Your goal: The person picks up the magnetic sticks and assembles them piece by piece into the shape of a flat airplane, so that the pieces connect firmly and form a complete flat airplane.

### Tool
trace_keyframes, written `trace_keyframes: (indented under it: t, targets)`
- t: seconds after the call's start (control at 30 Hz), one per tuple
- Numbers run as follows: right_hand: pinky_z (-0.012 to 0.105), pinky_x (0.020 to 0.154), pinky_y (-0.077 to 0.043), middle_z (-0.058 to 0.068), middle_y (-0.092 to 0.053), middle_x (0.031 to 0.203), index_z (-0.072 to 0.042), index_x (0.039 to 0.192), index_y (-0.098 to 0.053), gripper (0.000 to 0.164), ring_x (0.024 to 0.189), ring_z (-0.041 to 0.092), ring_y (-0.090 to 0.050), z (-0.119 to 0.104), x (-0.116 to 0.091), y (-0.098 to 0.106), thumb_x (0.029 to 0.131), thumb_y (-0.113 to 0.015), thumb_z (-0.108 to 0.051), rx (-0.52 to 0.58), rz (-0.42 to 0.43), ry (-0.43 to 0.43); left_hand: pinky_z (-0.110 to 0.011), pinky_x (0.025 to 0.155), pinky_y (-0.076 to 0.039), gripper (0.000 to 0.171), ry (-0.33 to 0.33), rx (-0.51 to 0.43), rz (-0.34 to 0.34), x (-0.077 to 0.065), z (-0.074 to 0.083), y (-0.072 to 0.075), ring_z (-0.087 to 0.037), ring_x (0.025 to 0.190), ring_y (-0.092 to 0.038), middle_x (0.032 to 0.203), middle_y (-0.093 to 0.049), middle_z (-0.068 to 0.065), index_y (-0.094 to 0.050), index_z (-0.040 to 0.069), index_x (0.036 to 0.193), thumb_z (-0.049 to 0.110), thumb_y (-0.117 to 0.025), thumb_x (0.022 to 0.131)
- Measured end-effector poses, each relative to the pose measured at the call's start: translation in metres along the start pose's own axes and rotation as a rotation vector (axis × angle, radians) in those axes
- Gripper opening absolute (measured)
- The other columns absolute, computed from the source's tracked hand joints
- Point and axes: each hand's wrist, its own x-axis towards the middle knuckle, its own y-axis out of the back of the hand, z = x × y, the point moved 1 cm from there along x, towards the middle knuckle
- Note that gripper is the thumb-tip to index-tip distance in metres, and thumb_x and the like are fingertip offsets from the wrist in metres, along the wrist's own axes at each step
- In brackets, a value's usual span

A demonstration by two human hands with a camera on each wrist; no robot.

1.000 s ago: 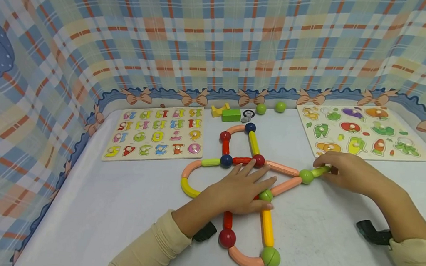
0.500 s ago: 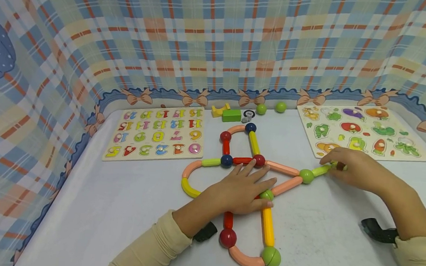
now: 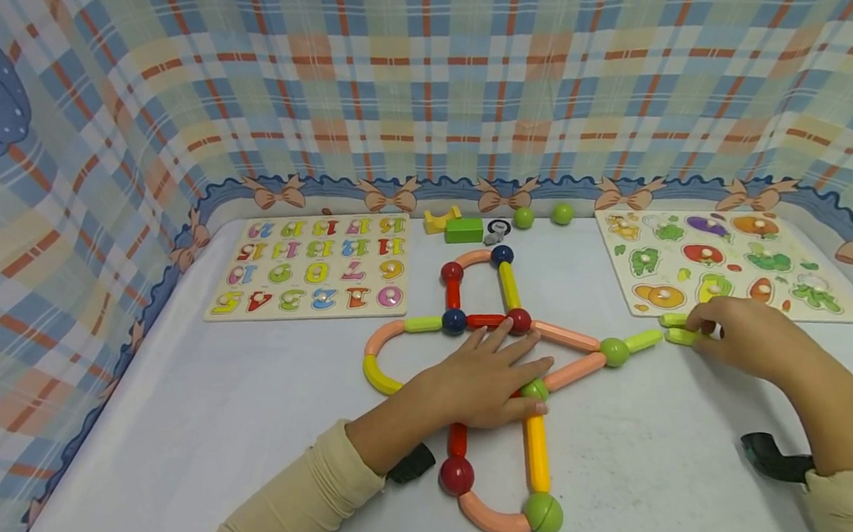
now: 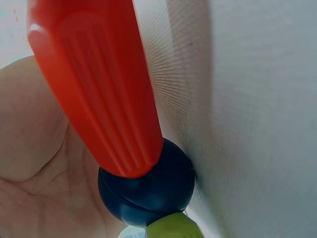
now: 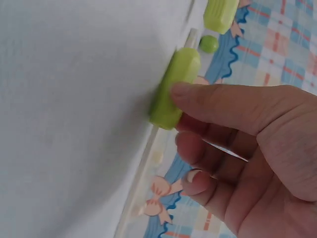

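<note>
My left hand (image 3: 478, 379) lies palm down with fingers spread over the middle of a figure of magnetic sticks and balls. Under its palm, the left wrist view has a red stick (image 4: 101, 94), a dark blue ball (image 4: 153, 186) and a bit of yellow-green stick (image 4: 174, 227). My right hand (image 3: 747, 337) pinches light green magnetic sticks (image 3: 681, 337); two show side by side in the head view. In the right wrist view the thumb presses on one light green stick (image 5: 176, 89). Just left of them, another green stick (image 3: 644, 341) juts from a green ball (image 3: 614, 353).
A number puzzle board (image 3: 313, 270) lies at the back left, a vegetable puzzle board (image 3: 730, 269) at the back right, close to my right hand. Between them are a green block (image 3: 463, 230), a yellow piece (image 3: 441, 220) and loose green balls (image 3: 524, 218). A plaid curtain (image 3: 448, 92) borders the table.
My right hand has moved right, away from the green stick on the green ball. Two green sticks now show at its fingertips. My left hand has stayed in place.
</note>
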Motion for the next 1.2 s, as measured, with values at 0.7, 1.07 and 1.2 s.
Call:
trace_keyframes:
  t: [0.7,1.07,1.2]
  targets:
    - [0.024,0.059,-0.042,-0.010,-0.052,0.074,-0.022,0.087,-0.066,0.015,0.068,0.010,-0.047,-0.048,-0.003,-0.002,0.074,-0.074,-0.019,0.120,-0.151,0.159,-0.049,0.106,-0.007,0.063,0.005,-0.008,-0.005,0.001,0.000,0.000,-0.027,0.135,0.005,0.150,-0.007,0.003,-0.022,0.036,0.142,0.064,-0.030,0.086]
    - [0.037,0.070,-0.049,-0.007,-0.060,0.092,-0.018,0.092,-0.064,0.027,0.082,0.014,-0.055,-0.048,0.000,-0.003,0.070,-0.077,-0.026,0.120,-0.052,0.194,-0.049,0.105,-0.007,0.063,0.002,-0.007,-0.004,0.000,0.000,0.000,-0.027,0.135,0.005,0.150,-0.007,0.003,-0.023,0.036,0.142,0.064,-0.029,0.086]
    - [0.031,0.066,-0.048,-0.009,-0.058,0.087,-0.019,0.089,-0.063,0.024,0.077,0.011,-0.053,-0.050,0.001,-0.003,0.071,-0.077,-0.023,0.119,-0.050,0.203,-0.049,0.106,-0.007,0.062,0.002,-0.015,-0.004,0.000,0.000,0.000,-0.027,0.135,0.005,0.150,-0.007,0.003,-0.024,0.036,0.142,0.064,-0.029,0.086]
